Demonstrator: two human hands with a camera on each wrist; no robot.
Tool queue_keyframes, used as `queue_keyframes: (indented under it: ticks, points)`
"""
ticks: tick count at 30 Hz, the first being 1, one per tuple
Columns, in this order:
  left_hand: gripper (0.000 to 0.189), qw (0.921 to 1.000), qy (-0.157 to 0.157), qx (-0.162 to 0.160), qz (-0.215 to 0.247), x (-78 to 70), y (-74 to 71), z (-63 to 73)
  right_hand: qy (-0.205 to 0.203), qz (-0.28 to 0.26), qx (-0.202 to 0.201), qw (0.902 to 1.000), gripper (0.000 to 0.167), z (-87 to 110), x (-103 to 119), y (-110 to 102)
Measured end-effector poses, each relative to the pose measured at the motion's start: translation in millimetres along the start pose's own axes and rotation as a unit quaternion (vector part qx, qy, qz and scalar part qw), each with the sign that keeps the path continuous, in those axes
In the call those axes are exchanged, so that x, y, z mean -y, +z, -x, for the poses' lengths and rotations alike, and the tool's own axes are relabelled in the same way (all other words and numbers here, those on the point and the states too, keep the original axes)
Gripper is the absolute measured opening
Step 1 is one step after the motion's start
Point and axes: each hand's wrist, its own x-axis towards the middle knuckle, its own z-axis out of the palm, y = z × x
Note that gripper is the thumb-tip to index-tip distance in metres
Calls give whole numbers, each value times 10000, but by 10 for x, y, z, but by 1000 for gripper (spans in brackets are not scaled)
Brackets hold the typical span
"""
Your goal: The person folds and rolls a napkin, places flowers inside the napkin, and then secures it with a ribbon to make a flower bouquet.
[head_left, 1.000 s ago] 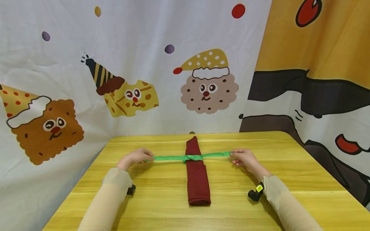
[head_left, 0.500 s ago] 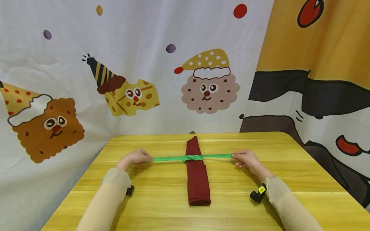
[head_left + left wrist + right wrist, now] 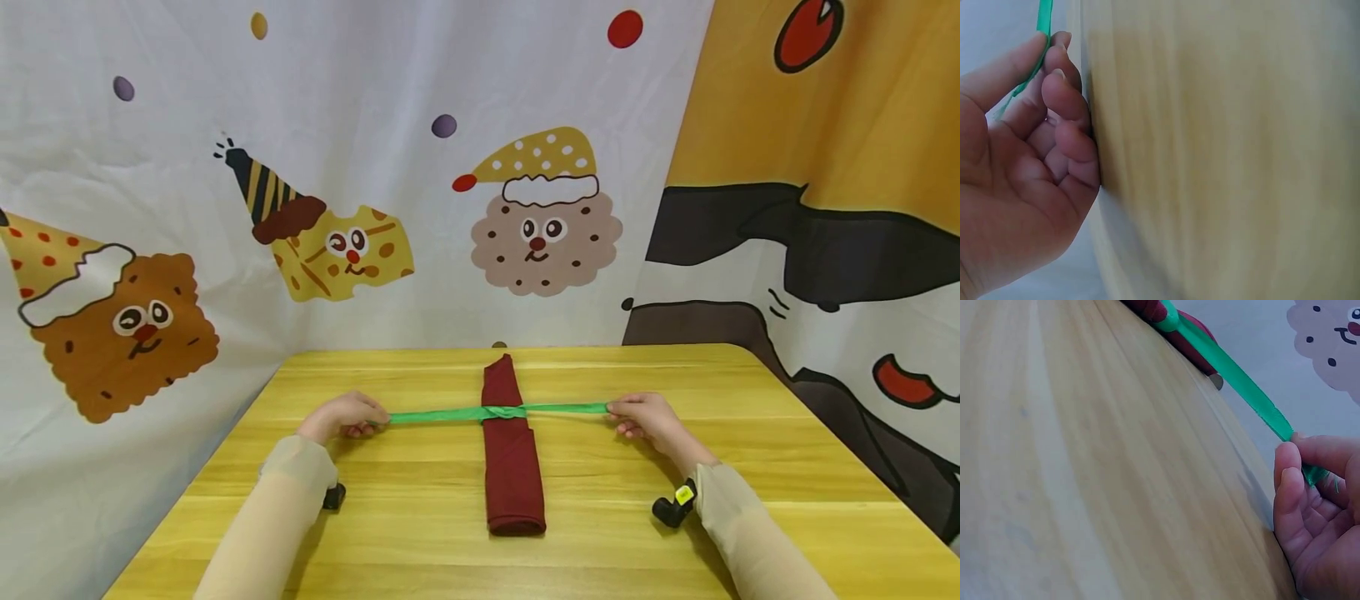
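A folded dark red cloth (image 3: 515, 479) lies lengthwise on the table. Around its upper part runs a green ribbon (image 3: 435, 416), crossed over itself in a twist on top of the cloth. My left hand (image 3: 345, 415) pinches one end between thumb and forefinger; the left wrist view shows a frayed tip of ribbon (image 3: 1022, 86) poking past the thumb. On the other side my right hand (image 3: 647, 418) pinches the opposite end, and in the right wrist view the ribbon (image 3: 1241, 381) runs straight from those fingers to the cloth. Both lengths look taut.
The wooden table (image 3: 420, 550) reaches back to a printed curtain (image 3: 435, 292) with cartoon figures. A small black device (image 3: 672, 505) sits at the right wrist, and another black device (image 3: 334, 497) at the left.
Both hands have drawn slightly farther apart, the left to the left and the right to the right. The ribbon lengths look straighter and the twist on the cloth tighter.
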Motion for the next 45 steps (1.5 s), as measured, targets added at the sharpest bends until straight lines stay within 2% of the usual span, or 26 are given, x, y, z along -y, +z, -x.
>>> queue_keyframes:
  ticks: [9,22,28,32,41,45]
  points:
    - [26,9994,1,34,353,12,7,-7,-21,-69,-41,10000,47,50,-29,-101]
    - [20,9978,0,-222,630,114,-14,-52,-93,-115,-75,9999,40,60,-41,-106]
    - [18,9980,64,-250,577,106,19,-56,-40,50,-292,9996,35,97,-48,-115]
    - [19,9976,91,-248,638,108,26,-60,-79,96,-323,9994,40,102,-55,-137]
    - [18,9956,194,-258,881,107,25,-78,-119,-229,-321,9992,37,128,-55,-204]
    - [19,9948,235,-282,953,123,12,-40,-109,-135,-383,9991,36,107,-60,-186]
